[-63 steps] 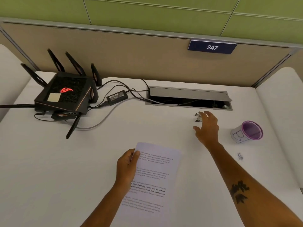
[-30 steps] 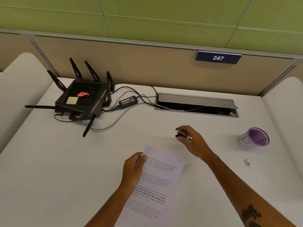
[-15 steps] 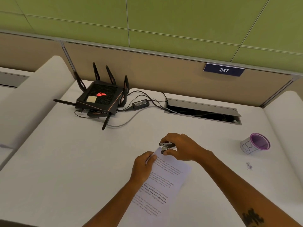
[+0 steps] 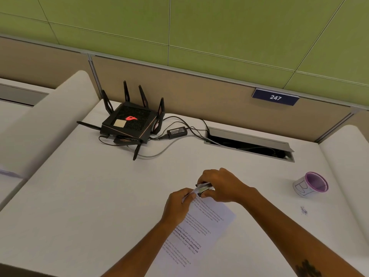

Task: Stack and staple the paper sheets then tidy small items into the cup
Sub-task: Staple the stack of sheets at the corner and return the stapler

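Note:
The printed paper sheets (image 4: 201, 230) lie on the white desk in front of me, stacked at a slant. My left hand (image 4: 178, 204) pinches their top left corner and lifts it a little. My right hand (image 4: 221, 185) grips a small black and silver stapler (image 4: 203, 188) whose jaws sit over that raised corner, right beside my left thumb. A white paper cup (image 4: 310, 184) with a purple rim stands at the right of the desk, apart from both hands. A small dark clip-like item (image 4: 304, 210) lies on the desk just in front of the cup.
A black router (image 4: 129, 124) with antennas sits at the back left, its cables and power brick (image 4: 177, 131) running to an open cable tray (image 4: 249, 143) in the desk. Padded white dividers (image 4: 50, 120) flank both sides. A beige partition closes the back.
My right hand picked up the stapler near the cable tray and carried it left to the sheets' top corner. My left hand has kept hold of that corner. The view tilted left.

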